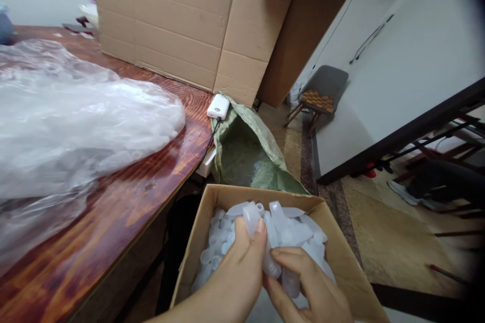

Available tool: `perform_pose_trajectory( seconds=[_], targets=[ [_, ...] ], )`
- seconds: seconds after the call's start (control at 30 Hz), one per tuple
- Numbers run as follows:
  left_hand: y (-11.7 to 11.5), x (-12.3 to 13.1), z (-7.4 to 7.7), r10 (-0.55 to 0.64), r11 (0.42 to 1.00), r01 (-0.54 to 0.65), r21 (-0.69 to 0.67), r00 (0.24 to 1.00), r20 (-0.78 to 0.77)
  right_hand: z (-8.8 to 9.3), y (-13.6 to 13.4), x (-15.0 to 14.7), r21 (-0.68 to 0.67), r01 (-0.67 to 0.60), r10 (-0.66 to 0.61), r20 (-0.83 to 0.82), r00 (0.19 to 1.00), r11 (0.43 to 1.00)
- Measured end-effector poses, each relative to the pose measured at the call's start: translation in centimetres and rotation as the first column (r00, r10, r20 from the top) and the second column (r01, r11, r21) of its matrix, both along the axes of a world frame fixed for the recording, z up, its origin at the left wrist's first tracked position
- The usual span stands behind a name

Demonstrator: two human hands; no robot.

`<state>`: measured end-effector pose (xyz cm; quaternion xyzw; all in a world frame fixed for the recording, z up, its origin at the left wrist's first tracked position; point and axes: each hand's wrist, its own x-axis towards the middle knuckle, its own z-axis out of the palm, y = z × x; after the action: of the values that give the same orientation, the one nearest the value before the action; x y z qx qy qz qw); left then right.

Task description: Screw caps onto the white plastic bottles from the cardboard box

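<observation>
One large see-through plastic bag (94, 126), bulging with whitish contents, lies across the left of the wooden counter (159, 176), whose reddish-brown top shows along the right edge. Farther off, a tall cardboard panel (170, 20) stands upright on the counter. To its right, at the counter's far corner, a small white device (219, 106) sits at the rim of an open green sack (273, 174), and a black cable (207, 149) runs from it toward the near side.

Near, in the middle, a cardboard box (265, 193) is heaped with loose plastic pieces (297, 232). Above them the left hand (244, 255) grips a translucent piece (250, 218), its top sticking up beside the thumb. Just right and nearer, the right hand (308, 282) has thumb and fingertips closed on a rounded part (271, 265); whether it belongs to the same piece is hidden.

Far right, a grey chair (329, 81) with a patterned cushion (317, 101) stands near a white wall (409, 86), where dark cables (373, 39) hang.
</observation>
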<state>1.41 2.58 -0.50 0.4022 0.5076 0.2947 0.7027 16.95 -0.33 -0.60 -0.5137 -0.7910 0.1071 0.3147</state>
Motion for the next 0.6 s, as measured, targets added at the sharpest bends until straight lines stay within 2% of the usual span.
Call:
perform_pose_trajectory(
  seconds=[0.17,0.33,0.47,0.6],
  targets=[
    [0.5,0.0,0.8,-0.005,0.992,-0.012,0.126,0.991,0.130,1.4,1.5,1.3,0.131,0.080,-0.088,0.052,0.995,0.988],
    [0.7,-0.3,1.5,-0.005,1.000,0.006,-0.008,0.982,0.187,2.0,1.3,1.9,0.157,-0.091,0.084,0.053,0.995,0.983],
    [0.7,-0.2,1.7,-0.050,0.997,0.061,-0.047,0.978,0.201,2.7,1.2,2.3,0.063,-0.159,0.153,0.099,0.983,0.985],
    [0.5,-0.3,1.7,-0.076,0.994,0.090,-0.062,0.977,0.197,3.2,1.4,2.7,-0.177,-0.140,0.141,-0.006,0.990,0.974]
  ],
)
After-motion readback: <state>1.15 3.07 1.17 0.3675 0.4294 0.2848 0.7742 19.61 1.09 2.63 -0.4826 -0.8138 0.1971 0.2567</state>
